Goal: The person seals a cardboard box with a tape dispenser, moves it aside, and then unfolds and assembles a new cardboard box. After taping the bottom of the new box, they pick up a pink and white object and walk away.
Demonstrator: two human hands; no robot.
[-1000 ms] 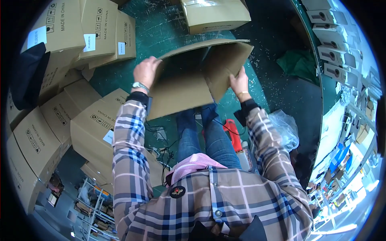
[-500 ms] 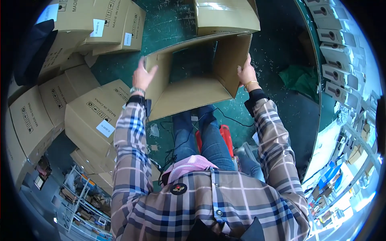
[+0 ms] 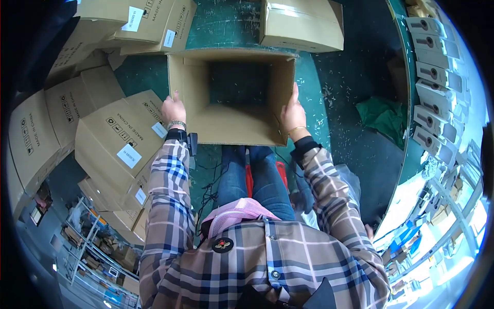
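Between my two hands stands a brown cardboard box (image 3: 242, 135), with its top open and no flaps showing. Green floor strewn with white scraps shows through its bottom, so that end looks open too. My left hand (image 3: 174, 110) grips the left wall near its front corner, thumb pointing away from me along the edge. On the opposite wall my right hand (image 3: 294, 116) holds on from outside, its fingers mostly hidden by the box. The near wall of the box is above my knees or just in front of them.
Closed cardboard cartons (image 3: 116, 136) are piled on the left, and another taped carton (image 3: 303, 23) lies beyond the box. At right, a green plastic sheet (image 3: 381, 116) lies near a row of white devices (image 3: 432, 77). Dark cables (image 3: 208, 193) run beside my legs.
The box has moved left and levelled out from its tilt, with both hands still on it. My right hand has come inward. The floor inside the box now shows more squarely.
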